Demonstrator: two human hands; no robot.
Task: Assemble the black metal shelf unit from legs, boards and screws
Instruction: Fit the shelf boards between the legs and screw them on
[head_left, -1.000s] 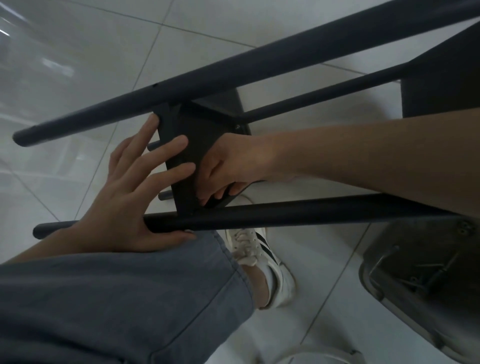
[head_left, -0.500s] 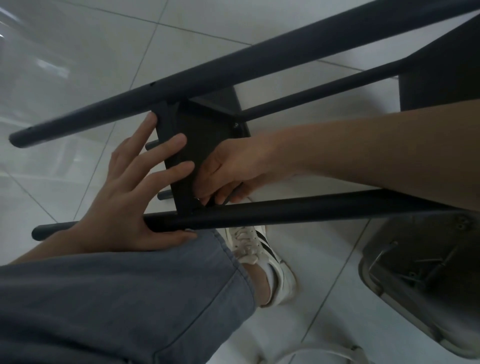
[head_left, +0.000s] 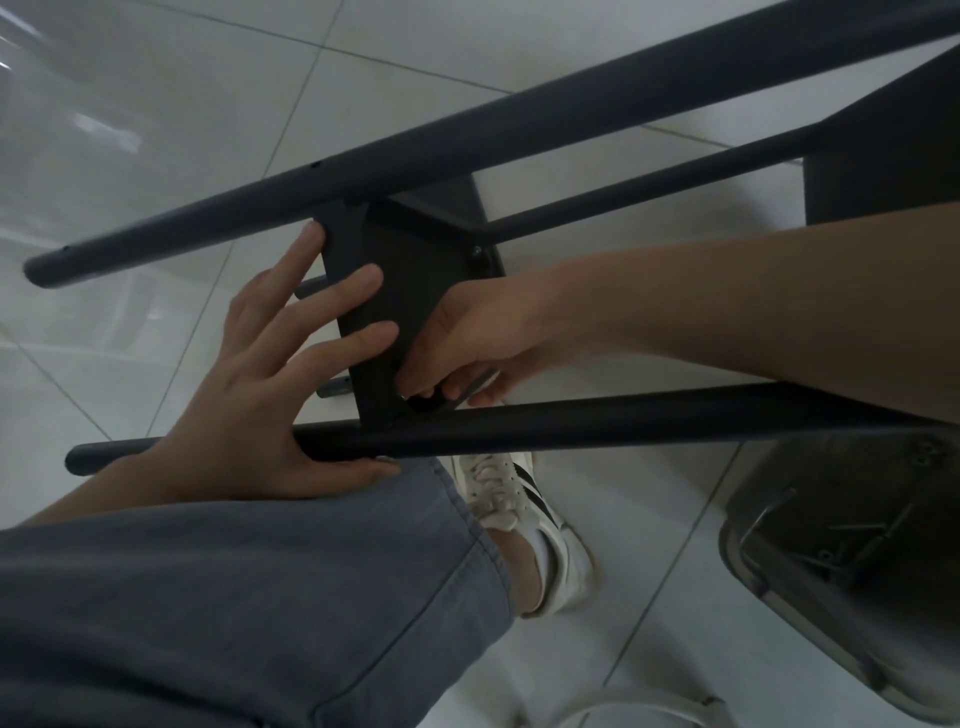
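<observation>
Between two black legs (head_left: 571, 421), the left hand (head_left: 260, 410) presses flat-fingered on the board (head_left: 410, 291) while the right hand (head_left: 467, 332) grips a small tool (head_left: 470, 387).

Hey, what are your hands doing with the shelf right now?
Left hand flat against black board. Right hand gripping small tool by near leg. Nothing blocking.

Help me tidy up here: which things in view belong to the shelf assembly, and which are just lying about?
Job: black board, near leg, far leg, small tool in right hand, left hand, tray of screws.

Lying about: white rim, bottom edge.
</observation>
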